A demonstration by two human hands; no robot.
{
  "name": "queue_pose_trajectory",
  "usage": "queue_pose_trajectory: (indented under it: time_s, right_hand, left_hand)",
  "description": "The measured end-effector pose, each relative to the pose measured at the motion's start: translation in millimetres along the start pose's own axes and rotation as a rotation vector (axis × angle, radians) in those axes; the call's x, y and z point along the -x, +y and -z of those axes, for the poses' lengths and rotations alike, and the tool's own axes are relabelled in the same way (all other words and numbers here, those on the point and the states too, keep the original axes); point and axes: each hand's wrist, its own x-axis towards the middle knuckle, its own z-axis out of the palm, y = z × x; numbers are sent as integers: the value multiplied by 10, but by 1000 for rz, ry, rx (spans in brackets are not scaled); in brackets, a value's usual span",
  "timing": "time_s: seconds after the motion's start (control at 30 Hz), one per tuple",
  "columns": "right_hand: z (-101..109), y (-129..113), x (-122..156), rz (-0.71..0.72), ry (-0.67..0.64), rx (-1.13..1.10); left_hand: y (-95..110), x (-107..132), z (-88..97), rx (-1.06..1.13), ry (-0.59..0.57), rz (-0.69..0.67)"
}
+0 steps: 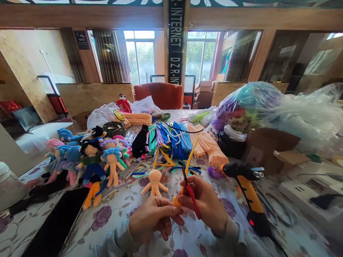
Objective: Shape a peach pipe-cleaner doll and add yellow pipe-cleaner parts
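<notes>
Low in the frame's centre, the left hand (151, 217) pinches a yellow stem (187, 164) while the right hand (206, 202) grips red scissors (191, 192); a bare doll (154, 182) lies just above

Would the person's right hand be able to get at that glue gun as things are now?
Probably yes, but not freely. The glue gun stands just beside the right hand with bare tablecloth between them. However, that hand already holds red-handled scissors and would likely need to put them down first.
</notes>
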Motion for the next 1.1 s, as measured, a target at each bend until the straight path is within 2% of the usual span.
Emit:
queue_pose_trajectory:
  time_s: [0.23,0.47,0.6,0.87,1.1]
  right_hand:
    - [3,-22,14,-26,6,46]
    - [-23,-13,16,-81,-77,5]
    - [-21,-2,20,-86,-81,-18]
    - [-1,-5,-17,-33,38,-38]
    - [-32,-14,-1,-21,46,-43]
  left_hand:
    - [16,8,-2,-15,-7,9]
    - [56,31,-47,-143,20,18]
    - [61,32,-65,-189,23,14]
    - [51,18,-7,71,3,-60]
    - [26,-4,-21,69,-17,-63]
